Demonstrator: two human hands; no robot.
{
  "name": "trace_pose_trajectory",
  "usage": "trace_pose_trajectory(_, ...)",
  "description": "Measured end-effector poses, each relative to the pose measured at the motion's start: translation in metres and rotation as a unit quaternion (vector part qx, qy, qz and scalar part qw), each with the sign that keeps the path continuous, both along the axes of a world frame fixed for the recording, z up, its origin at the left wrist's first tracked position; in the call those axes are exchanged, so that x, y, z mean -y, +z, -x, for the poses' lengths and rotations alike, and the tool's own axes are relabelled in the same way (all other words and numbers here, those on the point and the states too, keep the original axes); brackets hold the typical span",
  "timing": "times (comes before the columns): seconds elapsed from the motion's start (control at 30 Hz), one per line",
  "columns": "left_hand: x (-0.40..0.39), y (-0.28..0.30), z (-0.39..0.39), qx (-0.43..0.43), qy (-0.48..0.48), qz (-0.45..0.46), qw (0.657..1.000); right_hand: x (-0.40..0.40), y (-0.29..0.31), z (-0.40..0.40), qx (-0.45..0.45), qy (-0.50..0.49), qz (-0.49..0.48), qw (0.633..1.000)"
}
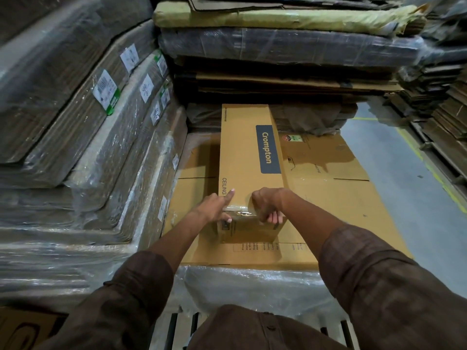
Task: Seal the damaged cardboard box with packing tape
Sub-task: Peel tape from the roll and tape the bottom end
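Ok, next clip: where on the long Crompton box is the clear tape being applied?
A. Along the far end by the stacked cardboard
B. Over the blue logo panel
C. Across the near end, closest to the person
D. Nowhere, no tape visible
C: a shiny strip of clear tape spans the near end of the Crompton box, between the left hand and the right hand.

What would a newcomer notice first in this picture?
First, the long Crompton box in the centre, lying on flat cardboard sheets. At its near end the left hand presses clear tape with a straight forefinger, while the right hand grips the box's edge. Wrapped cardboard stacks rise on the left.
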State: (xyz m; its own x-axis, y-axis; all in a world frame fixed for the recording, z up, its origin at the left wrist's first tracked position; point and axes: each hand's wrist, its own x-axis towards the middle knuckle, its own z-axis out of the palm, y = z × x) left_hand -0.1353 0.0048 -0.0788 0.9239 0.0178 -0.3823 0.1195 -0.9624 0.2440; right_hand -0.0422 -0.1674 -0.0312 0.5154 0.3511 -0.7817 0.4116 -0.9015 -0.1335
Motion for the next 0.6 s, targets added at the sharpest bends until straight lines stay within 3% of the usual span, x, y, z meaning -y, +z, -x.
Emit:
trace_pose_trajectory(0.13,-0.004,0.005,0.001,-0.013,-0.007,0.001,1.0,-0.002,0.007,0.006,0.023,-0.018,-0.043,0.999)
trace_pose_trajectory(0.33,-0.001,0.007,0.002,0.001,-0.021,-0.019,1.0,-0.001,0.002,0.011,0.086,0.03,-0.032,0.995)
trace_pose_trajectory(0.6,0.002,0.022,-0.003,-0.075,-0.035,-0.021,0.996,-0.003,0.009,0.0,0.004,0.036,0.055,0.998)
